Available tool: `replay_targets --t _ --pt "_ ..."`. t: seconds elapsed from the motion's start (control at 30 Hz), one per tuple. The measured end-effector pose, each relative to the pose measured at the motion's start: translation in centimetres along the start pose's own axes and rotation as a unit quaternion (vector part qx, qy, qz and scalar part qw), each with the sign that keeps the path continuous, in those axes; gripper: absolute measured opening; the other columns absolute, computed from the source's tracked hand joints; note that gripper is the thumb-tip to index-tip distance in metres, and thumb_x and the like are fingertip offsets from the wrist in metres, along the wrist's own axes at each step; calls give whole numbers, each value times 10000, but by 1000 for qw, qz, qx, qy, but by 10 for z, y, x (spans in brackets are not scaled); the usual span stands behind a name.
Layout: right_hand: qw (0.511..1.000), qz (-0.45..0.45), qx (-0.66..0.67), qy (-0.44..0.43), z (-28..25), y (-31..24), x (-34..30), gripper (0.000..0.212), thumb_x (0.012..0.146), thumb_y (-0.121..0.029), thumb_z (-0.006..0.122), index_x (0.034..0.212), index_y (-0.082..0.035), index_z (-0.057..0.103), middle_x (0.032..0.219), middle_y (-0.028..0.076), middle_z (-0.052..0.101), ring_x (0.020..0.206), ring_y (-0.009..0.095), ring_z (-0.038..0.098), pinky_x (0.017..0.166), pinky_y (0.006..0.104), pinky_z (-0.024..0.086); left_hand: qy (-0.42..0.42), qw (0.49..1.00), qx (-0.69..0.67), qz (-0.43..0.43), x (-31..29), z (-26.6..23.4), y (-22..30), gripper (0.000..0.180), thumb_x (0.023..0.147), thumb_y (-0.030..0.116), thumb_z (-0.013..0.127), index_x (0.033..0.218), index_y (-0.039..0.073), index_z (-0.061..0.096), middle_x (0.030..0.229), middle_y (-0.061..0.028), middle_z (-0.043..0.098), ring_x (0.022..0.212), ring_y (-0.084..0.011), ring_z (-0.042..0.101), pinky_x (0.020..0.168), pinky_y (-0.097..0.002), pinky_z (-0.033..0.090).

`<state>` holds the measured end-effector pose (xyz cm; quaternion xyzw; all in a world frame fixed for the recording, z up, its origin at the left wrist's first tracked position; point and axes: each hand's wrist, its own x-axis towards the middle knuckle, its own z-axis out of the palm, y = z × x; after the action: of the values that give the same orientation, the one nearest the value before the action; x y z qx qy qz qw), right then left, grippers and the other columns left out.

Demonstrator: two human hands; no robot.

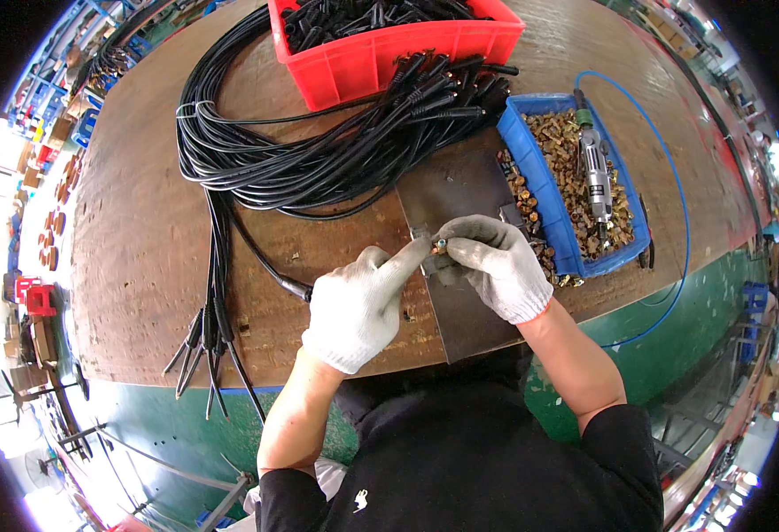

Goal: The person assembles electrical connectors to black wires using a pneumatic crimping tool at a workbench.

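Note:
My left hand, in a white knit glove with a greyish palm, is closed around the end of a black cable. Its index finger points towards the right hand. With thumb and forefinger my right hand, gloved alike, pinches a small brass-coloured fitting at the left fingertip. Both hands meet over the left edge of a dark metal plate, near a small metal fixture partly hidden by the fingers. The cable's tip is covered by the left hand.
A large bundle of black cables lies on the wooden table. Behind it stands a red bin of black parts. On the right, a blue tray holds brass fittings and an air tool with a blue hose.

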<state>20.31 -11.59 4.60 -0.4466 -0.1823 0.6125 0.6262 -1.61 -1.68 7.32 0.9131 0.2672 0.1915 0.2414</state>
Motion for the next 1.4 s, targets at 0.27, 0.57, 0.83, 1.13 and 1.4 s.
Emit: replay_targets --t 0.27,0.57,0.83,1.13,1.4 --pt "877 -171 -446 -39 5 -4 6 161 991 -110 784 1133 -42 811 1102 109 810 994 200 777 905 318 600 16 999 -31 -15 0 11 -14 215 959 138 737 1170 98 753 908 -175 721 796 -411 723 718 -489 581" --pt "677 -344 -650 -27 2 -3 25 152 864 -185 847 1012 -157 826 1077 54 803 1060 324 734 933 444 591 51 998 -10 -31 4 20 -19 155 932 158 763 1077 112 792 883 -155 731 787 -380 736 711 -469 589" --pt "641 -343 -686 -24 -3 11 34 139 875 -164 836 1014 -163 825 1074 60 802 1069 347 725 953 457 577 8 996 68 -52 6 39 -27 111 956 208 722 1022 140 781 868 -125 728 776 -348 747 696 -462 597" --pt "733 -189 -652 -53 1 -8 46 121 901 -165 787 1007 -113 815 984 86 764 976 316 704 903 427 565 71 996 9 -47 3 58 -40 150 943 202 745 1072 138 790 921 -109 743 878 -343 744 779 -463 588" --pt "756 -145 -636 -59 6 -10 47 140 860 -26 785 997 -35 808 978 101 754 998 258 712 920 369 555 87 995 -14 -50 3 60 -40 139 923 185 767 1044 120 795 895 -107 748 863 -347 743 774 -460 585"
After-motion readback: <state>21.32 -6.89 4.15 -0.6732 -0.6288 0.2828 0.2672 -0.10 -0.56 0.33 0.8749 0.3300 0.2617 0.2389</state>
